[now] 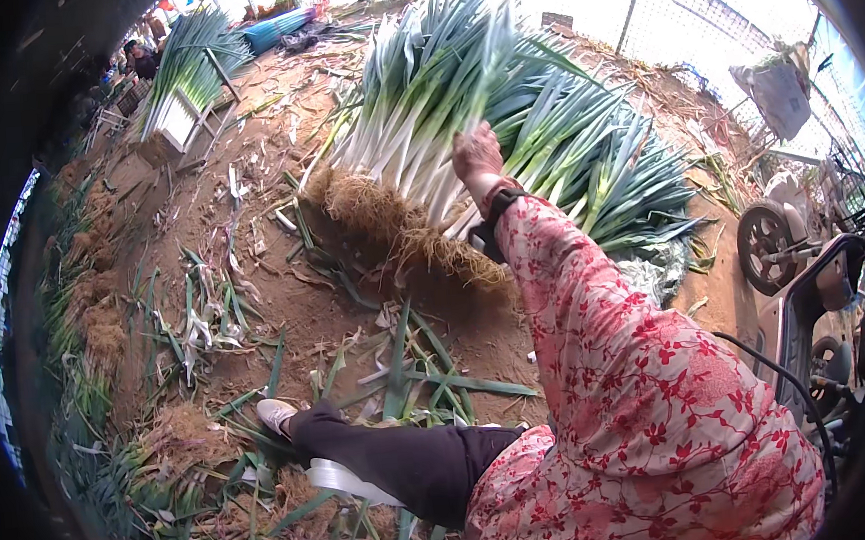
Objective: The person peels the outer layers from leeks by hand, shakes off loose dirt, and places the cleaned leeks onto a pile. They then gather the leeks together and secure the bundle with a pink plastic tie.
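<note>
The right hand (477, 154) reaches into the upper middle of the frame. Its fingers look closed round a leek (495, 70), whose green leaves rise above the hand in a blur. The left hand is out of view, so I cannot tell the state of its fingers.

Beneath and around the right hand lies a big pile of leeks (407, 126), filling the upper middle and spreading right, with white stalks toward the centre and leaves fanned toward the top and right. Its brown roots (362, 200) hang in a thick fringe along the near edge, over bare soil (283, 280). A dark band (508, 201) circles the wrist; the sleeve (628, 337), pale with red flowers and leaves, runs to the lower right.

Just below the pile's right end is crumpled plastic (658, 269). Loose leaves (397, 373) litter the lower middle, near a dark trouser leg (386, 459) and a light shoe (276, 415). More leeks stand bundled (195, 61) at upper left. At upper right hangs a greyish bag (777, 97); any print on it is too small to make out. Below it is a wheel (767, 245).
</note>
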